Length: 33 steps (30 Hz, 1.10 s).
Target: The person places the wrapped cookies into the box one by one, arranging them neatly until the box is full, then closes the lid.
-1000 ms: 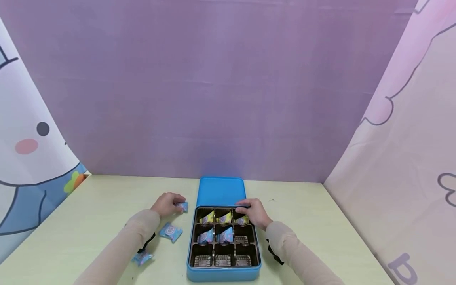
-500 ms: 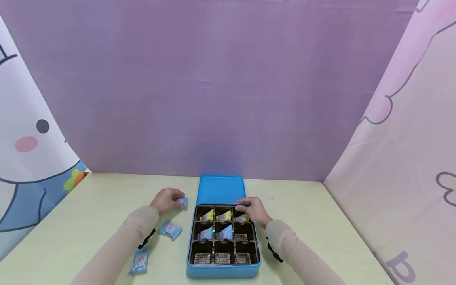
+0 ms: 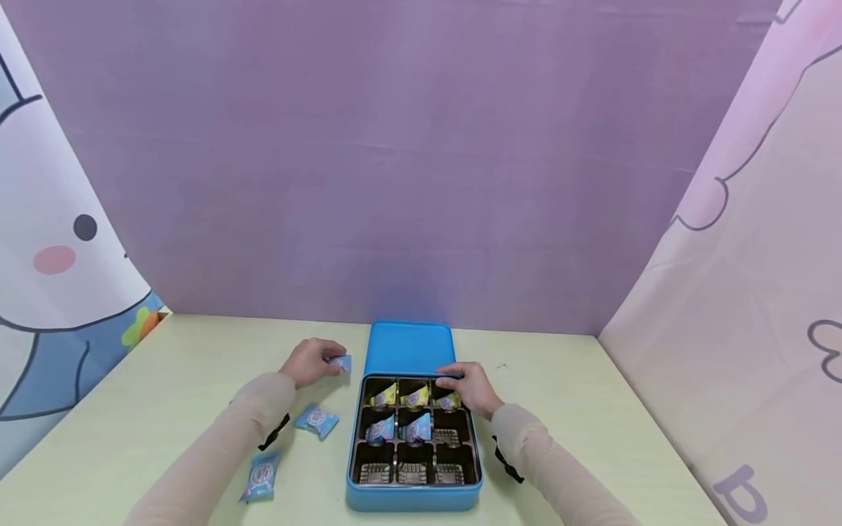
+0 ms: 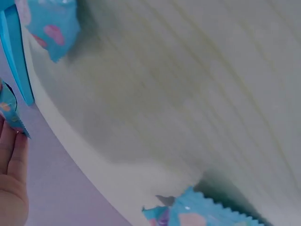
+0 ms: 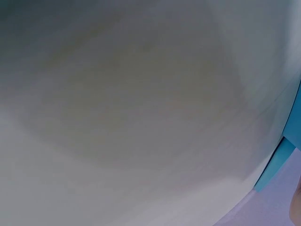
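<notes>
My left hand (image 3: 314,362) pinches a blue wrapped candy (image 3: 340,362) just left of the tin's lid. The fingertips behind that candy (image 4: 9,108) also show at the left edge of the left wrist view. My right hand (image 3: 475,389) rests on the back right corner of the blue tin (image 3: 414,500), thumb over the rim beside a yellow candy (image 3: 449,401). Two more yellow candies (image 3: 414,397) share the back row. In the middle row sit two blue candies (image 3: 417,427). Only a sliver of my right hand (image 5: 295,207) appears in the right wrist view.
Two loose blue candies lie on the table left of the tin, one candy (image 3: 317,421) behind the other candy (image 3: 261,475), near my left sleeve. The blue lid (image 3: 409,348) lies open behind the tin. A purple backdrop (image 3: 408,161) closes off the table's far edge.
My left hand has lifted its candy slightly upward. The front loose candy, by my left forearm, has turned and lies more lengthwise. My right hand has stayed at the tin's corner.
</notes>
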### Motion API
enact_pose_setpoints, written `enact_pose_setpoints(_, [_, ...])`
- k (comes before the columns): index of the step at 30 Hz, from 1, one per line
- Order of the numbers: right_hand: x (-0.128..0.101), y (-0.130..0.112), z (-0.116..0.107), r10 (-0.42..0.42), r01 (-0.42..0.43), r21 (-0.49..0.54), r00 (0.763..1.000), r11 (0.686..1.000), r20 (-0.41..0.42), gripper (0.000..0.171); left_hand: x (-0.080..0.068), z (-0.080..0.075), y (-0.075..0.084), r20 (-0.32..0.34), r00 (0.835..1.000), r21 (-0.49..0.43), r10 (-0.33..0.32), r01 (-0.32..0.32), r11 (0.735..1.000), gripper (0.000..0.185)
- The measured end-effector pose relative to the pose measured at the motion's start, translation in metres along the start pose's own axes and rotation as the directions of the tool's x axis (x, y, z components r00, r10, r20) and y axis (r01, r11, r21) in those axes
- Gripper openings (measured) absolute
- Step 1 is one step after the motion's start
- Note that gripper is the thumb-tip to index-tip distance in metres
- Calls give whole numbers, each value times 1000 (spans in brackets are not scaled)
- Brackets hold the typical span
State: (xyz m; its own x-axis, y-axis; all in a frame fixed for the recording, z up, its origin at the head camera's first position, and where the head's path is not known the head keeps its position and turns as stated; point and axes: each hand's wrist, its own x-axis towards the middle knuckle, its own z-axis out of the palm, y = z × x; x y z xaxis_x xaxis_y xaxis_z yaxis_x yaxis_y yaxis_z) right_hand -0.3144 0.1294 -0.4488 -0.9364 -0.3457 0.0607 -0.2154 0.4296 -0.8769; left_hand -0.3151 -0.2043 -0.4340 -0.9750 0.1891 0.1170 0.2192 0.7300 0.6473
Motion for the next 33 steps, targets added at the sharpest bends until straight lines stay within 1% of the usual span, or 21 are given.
enact_pose_setpoints(6, [0,1,-2,-2,2,-1,1000,1000,1,27,0,0,8,6,1000,-12,22,-22,1000,39])
enact_pose_setpoints(10, [0,0,-4,0,0,-3,1000,1000,-8,26,1,1,14,3,1000,-13,26,-26,1000,40])
enact_pose_setpoints(16, [0,0,-4,3,-3,-10,1000,1000,-12,26,-1,3,26,-17,1000,-10,22,-22,1000,40])
enact_pose_setpoints(22, [-1,-1,-2,-4,4,-13,1000,1000,-8,25,-6,4,39,-42,999,-32,9,-11,999,40])
enact_pose_setpoints(26, [-1,-2,-1,-8,8,-11,1000,1000,-4,25,-8,7,48,-41,999,-52,0,-2,999,39])
enact_pose_setpoints(33, [0,-4,0,-4,4,-19,1000,1000,-9,26,-12,12,62,-29,999,-82,31,-33,996,38])
